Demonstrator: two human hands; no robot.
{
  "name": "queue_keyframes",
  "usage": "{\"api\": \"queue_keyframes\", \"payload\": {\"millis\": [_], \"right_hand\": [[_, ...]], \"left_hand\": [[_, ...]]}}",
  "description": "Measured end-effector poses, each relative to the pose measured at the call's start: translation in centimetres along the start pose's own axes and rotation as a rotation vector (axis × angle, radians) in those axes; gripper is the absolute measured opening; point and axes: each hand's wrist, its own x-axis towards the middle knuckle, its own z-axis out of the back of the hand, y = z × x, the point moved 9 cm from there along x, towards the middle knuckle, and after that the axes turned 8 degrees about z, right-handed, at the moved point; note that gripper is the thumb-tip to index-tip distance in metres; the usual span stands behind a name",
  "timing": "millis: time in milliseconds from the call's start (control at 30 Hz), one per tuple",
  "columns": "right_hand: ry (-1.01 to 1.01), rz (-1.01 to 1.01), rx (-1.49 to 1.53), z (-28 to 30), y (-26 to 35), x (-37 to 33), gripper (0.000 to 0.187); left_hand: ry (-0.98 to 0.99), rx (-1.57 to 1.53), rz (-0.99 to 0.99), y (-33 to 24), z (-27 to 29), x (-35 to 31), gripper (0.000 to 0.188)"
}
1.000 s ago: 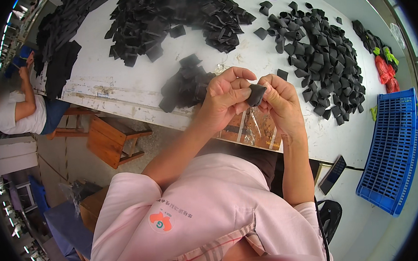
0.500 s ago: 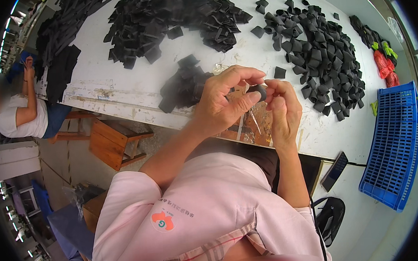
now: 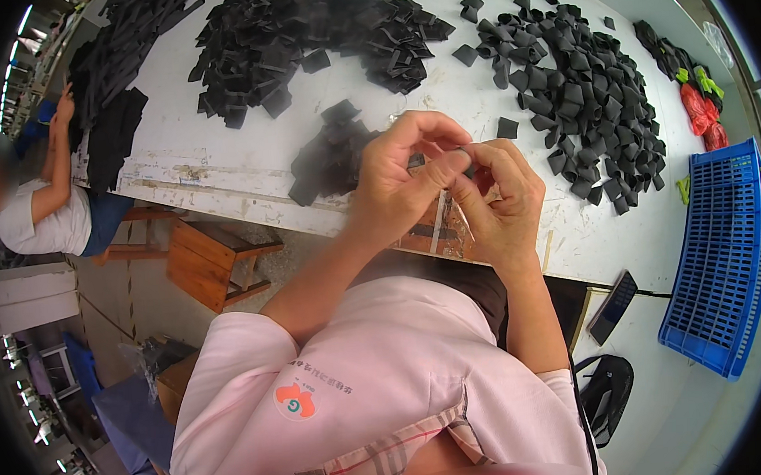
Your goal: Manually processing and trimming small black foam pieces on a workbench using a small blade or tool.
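Observation:
In front of my chest, my left hand (image 3: 411, 169) has its thumb and fingers pinched on a small black fabric piece (image 3: 467, 170). My right hand (image 3: 503, 198) meets it from the other side, fingertips closed on the same piece. Fingers cover most of it, so its shape is hard to make out. Just left of my left hand lies a small pile of black fabric pieces (image 3: 331, 161). Below the hands, a worn brown board (image 3: 451, 232) lies at the table edge. Off to the right spreads a big heap of rolled or looped black pieces (image 3: 586, 86).
The white table (image 3: 217, 169) also bears a large heap of flat black pieces (image 3: 252, 48) and long black strips (image 3: 132, 34) at the far left. A blue plastic crate (image 3: 713, 258) and a phone (image 3: 612, 307) are at right. A co-worker (image 3: 39, 208) sits left, near a wooden stool (image 3: 215, 262).
My right hand has closed in against my left, its fingers curling more. The black piece is now mostly covered. A thin pointed metal thing seen under my hands no longer shows. The co-worker's hands have risen.

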Motion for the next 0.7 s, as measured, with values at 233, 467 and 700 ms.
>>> {"api": "queue_keyframes", "payload": {"millis": [233, 467, 700], "right_hand": [[0.002, 0.018, -0.005, 0.0, 0.9, 0.2, 0.022], [-0.036, -0.004, -0.042, 0.3, 1.1, 0.4, 0.017], [0.036, 0.236, -0.306, -0.5, 1.5, 0.0, 0.013]], "left_hand": [[-0.074, -0.051, -0.004, -0.3, 0.5, -0.4, 0.007], [-0.182, -0.473, 0.108, 2.2, 2.8, 0.0, 0.014], [-0.162, -0.407, 0.138, 2.4, 2.7, -0.9, 0.012]]}}
